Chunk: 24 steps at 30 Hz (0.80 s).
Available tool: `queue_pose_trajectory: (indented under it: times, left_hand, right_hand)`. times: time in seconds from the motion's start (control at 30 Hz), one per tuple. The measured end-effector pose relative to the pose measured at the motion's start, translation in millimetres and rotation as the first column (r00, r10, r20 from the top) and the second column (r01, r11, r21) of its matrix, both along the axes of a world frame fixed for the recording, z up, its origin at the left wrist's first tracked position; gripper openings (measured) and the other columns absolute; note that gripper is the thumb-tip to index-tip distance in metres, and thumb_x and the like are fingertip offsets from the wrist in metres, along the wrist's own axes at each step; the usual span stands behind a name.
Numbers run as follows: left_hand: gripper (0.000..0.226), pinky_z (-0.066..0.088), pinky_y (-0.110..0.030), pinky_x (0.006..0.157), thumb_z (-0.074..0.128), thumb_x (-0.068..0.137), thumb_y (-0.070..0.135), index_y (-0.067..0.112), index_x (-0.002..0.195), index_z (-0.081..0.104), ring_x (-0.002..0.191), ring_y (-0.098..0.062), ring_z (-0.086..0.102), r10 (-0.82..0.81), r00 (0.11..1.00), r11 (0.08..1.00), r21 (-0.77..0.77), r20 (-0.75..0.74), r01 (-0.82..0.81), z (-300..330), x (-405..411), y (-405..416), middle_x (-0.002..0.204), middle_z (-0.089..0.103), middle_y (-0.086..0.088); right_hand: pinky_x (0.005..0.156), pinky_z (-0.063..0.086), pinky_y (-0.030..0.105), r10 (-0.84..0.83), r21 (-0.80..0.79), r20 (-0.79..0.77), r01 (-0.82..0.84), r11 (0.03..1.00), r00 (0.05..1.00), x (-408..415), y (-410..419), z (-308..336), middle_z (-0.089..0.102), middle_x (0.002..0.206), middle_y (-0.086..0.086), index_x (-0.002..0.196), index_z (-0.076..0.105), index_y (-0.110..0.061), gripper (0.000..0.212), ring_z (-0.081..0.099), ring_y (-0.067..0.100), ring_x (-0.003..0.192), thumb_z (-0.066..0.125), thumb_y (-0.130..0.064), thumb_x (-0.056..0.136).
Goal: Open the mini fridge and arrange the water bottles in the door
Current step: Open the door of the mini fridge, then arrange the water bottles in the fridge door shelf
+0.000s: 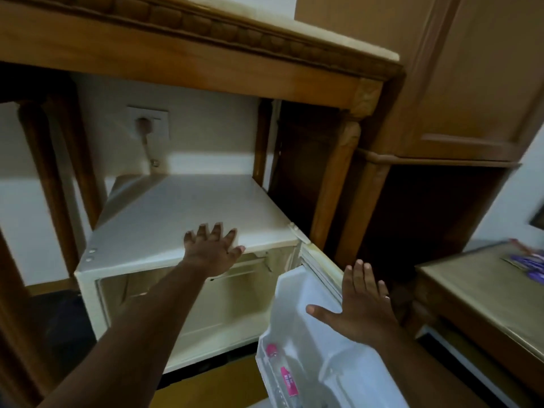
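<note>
The mini fridge [188, 219] sits mid-frame under a wooden surface [206, 57], its door [297, 328] swung open toward lower right. The left hand [213, 248] lies flat, fingers spread, on the fridge's top front edge. The right hand [357, 307], open and empty, presses the door's upper edge. A pink-capped water bottle [279, 375] stands in the door shelf at bottom centre.
</note>
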<state>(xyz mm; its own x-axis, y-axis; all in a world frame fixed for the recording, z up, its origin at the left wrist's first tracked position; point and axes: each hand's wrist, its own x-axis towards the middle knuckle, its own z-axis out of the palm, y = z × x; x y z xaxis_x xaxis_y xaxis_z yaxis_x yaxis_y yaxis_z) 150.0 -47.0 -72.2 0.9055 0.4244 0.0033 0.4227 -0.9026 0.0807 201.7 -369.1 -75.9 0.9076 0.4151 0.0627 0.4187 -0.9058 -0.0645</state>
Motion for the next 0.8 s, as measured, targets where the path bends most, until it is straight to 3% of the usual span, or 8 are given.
queue_pose_trajectory:
  times: [0.13, 0.4, 0.53, 0.63, 0.7, 0.8]
  left_hand:
    - [0.077, 0.003, -0.063, 0.119, 0.008, 0.093, 0.075, 0.039, 0.161, 0.007, 0.156, -0.038, -0.006, 0.019, 1.000, 0.999, -0.032, 0.019, -0.018, 3, 6, -3, 0.172, -0.003, -0.002]
    - [0.070, 0.011, -0.063, 0.118, 0.007, 0.096, 0.069, 0.040, 0.160, 0.009, 0.156, -0.037, 0.002, 0.065, 0.997, 0.998, 0.005, 0.040, -0.066, 1, 15, 3, 0.172, 0.003, -0.002]
    - [0.069, 0.017, -0.064, 0.116, 0.011, 0.097, 0.066, 0.039, 0.160, 0.011, 0.154, -0.039, 0.008, 0.079, 0.996, 0.996, 0.030, 0.034, -0.080, -1, 22, 4, 0.171, 0.008, -0.003]
    - [0.068, 0.017, -0.066, 0.115, 0.012, 0.098, 0.065, 0.039, 0.160, 0.011, 0.154, -0.040, 0.009, 0.085, 0.996, 0.996, 0.033, 0.034, -0.086, -4, 24, 6, 0.171, 0.009, -0.004]
    - [0.068, 0.016, -0.066, 0.116, 0.012, 0.098, 0.065, 0.038, 0.161, 0.012, 0.154, -0.040, 0.008, 0.087, 0.995, 0.996, 0.029, 0.040, -0.088, -4, 25, 6, 0.171, 0.008, -0.004]
    - [0.068, 0.014, -0.065, 0.117, 0.012, 0.098, 0.064, 0.038, 0.161, 0.012, 0.154, -0.040, 0.008, 0.087, 0.995, 0.995, 0.047, 0.050, -0.090, -4, 24, 8, 0.171, 0.008, -0.004]
  right_hand:
    - [0.122, -0.005, 0.048, -0.093, -0.005, 0.047, 0.094, 0.996, 0.994, 13, -15, -4, -0.015, 0.164, 0.009, 0.154, -0.008, -0.013, 0.143, -0.020, 0.026, 0.149, -0.005, -0.102, 0.042]
    - [0.121, -0.002, 0.049, -0.116, -0.071, 0.098, 0.123, 0.990, 0.988, 40, -21, -11, -0.009, 0.165, 0.007, 0.155, -0.003, -0.015, 0.138, -0.015, 0.028, 0.150, -0.006, -0.100, 0.046]
    - [0.121, -0.004, 0.048, -0.136, -0.049, 0.094, 0.141, 0.989, 0.986, 39, -20, -10, -0.012, 0.164, 0.011, 0.154, -0.005, -0.012, 0.127, -0.017, 0.030, 0.150, 0.007, -0.096, 0.059]
    - [0.121, -0.002, 0.044, -0.050, 0.113, 0.160, 0.031, 0.993, 0.986, 25, 12, -34, -0.015, 0.164, 0.012, 0.154, 0.001, -0.011, 0.109, -0.017, 0.027, 0.150, 0.032, -0.083, 0.079]
    - [0.120, 0.009, 0.039, 0.082, 0.232, 0.147, -0.115, 0.966, 0.986, 8, 40, -63, -0.004, 0.165, 0.007, 0.154, 0.013, -0.015, 0.087, -0.005, 0.023, 0.152, 0.044, -0.065, 0.089]
    - [0.110, 0.037, 0.033, 0.120, 0.275, -0.051, -0.101, 0.956, 0.991, -1, 63, -112, 0.047, 0.147, 0.006, 0.141, 0.045, -0.017, 0.052, 0.043, 0.022, 0.135, 0.049, -0.043, 0.096]
